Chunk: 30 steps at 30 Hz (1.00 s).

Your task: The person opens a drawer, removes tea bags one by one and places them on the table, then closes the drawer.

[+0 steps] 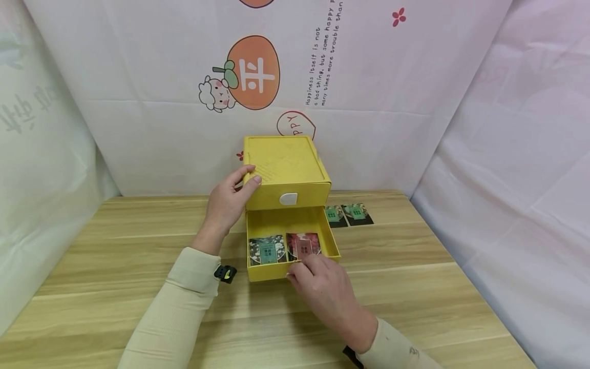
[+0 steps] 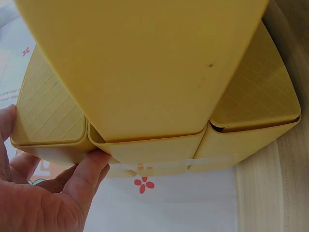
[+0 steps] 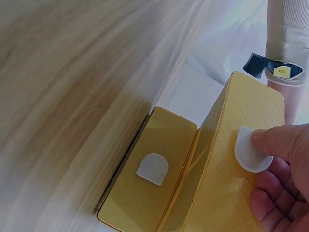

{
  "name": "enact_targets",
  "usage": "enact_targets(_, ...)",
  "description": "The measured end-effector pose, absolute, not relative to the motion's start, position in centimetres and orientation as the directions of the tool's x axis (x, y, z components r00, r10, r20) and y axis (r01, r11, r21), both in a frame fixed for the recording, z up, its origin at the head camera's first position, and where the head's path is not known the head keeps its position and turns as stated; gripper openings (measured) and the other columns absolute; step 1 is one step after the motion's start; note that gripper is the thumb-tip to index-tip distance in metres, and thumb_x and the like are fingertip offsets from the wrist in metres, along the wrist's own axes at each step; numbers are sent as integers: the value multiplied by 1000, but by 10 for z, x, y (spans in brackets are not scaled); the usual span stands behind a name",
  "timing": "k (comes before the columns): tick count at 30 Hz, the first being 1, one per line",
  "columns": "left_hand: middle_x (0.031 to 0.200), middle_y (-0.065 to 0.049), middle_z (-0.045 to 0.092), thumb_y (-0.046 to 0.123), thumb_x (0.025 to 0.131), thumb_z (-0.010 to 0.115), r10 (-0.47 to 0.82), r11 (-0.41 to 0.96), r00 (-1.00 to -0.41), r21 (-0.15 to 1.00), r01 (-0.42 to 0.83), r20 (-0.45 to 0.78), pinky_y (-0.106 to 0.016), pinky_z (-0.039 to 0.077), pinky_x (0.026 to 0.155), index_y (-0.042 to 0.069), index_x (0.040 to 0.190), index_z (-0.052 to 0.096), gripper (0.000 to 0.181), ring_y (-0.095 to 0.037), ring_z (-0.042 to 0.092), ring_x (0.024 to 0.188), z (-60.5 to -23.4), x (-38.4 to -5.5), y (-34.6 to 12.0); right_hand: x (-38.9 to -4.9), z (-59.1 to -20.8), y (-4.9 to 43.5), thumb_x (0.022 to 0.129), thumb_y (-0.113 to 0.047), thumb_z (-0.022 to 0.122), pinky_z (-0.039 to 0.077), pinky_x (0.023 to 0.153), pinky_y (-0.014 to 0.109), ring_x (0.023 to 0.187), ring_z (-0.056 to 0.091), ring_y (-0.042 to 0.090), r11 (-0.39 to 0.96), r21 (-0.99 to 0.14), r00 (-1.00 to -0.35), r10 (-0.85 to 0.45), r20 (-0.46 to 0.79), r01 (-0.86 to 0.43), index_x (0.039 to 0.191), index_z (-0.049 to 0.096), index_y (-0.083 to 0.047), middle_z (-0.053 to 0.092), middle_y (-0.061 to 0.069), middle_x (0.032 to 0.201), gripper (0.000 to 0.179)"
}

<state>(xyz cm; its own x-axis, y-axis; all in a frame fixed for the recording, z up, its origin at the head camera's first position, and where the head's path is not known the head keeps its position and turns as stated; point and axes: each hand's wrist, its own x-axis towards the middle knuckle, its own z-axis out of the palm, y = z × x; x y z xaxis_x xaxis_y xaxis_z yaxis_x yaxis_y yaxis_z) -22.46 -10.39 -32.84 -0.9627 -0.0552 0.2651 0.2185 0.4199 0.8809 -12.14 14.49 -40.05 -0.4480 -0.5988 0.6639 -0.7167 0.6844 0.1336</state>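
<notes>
A yellow drawer box (image 1: 286,159) stands at the back of the table, one drawer (image 1: 330,233) pulled out below its top section. Inside that drawer lie a green-labelled packet (image 1: 268,250) and a red-labelled packet (image 1: 303,246). My left hand (image 1: 227,202) holds the box at its upper left corner, thumb on the front edge and fingers over the top. At the front of the drawer, my right hand (image 1: 326,289) pinches a white tab handle (image 3: 249,152) between thumb and fingers. Another white tab (image 3: 153,168) sits on the closed drawer beside it in the right wrist view.
Two more packets with green labels, including the right one (image 1: 357,214), lie on the wooden table (image 1: 396,277) right of the box. A printed white cloth (image 1: 369,102) hangs behind the box and cloth walls flank both sides.
</notes>
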Motion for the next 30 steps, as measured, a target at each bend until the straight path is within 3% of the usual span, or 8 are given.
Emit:
enact_targets(16, 161, 2, 48, 64, 99, 58, -53, 421, -961, 879, 224, 271, -54, 48, 111, 32, 151, 56, 61, -30, 56, 139, -329, -225, -104, -115, -402, 146, 86, -22, 88, 56, 62, 27, 71, 62, 14, 677, 135, -434, -598, 673, -724, 94, 70, -14, 65, 0, 86, 21)
enact_targets(23, 162, 2, 47, 64, 100, 57, -50, 421, -962, 879, 224, 269, -54, 48, 111, 32, 152, 56, 61, -30, 56, 140, -328, -224, -104, -116, -404, 146, 82, -20, 89, 55, 61, 27, 70, 63, 15, 661, 163, -370, -589, 719, -733, 91, 70, -13, 65, 0, 84, 21)
enact_targets(30, 162, 2, 46, 64, 100, 57, -49, 419, -962, 880, 224, 268, -54, 49, 110, 31, 152, 56, 62, -31, 56, 140, -328, -223, -104, -112, -404, 147, 84, -23, 89, 57, 64, 28, 73, 63, 14, 675, 136, -426, -595, 681, -725, 93, 70, -15, 65, -1, 86, 22)
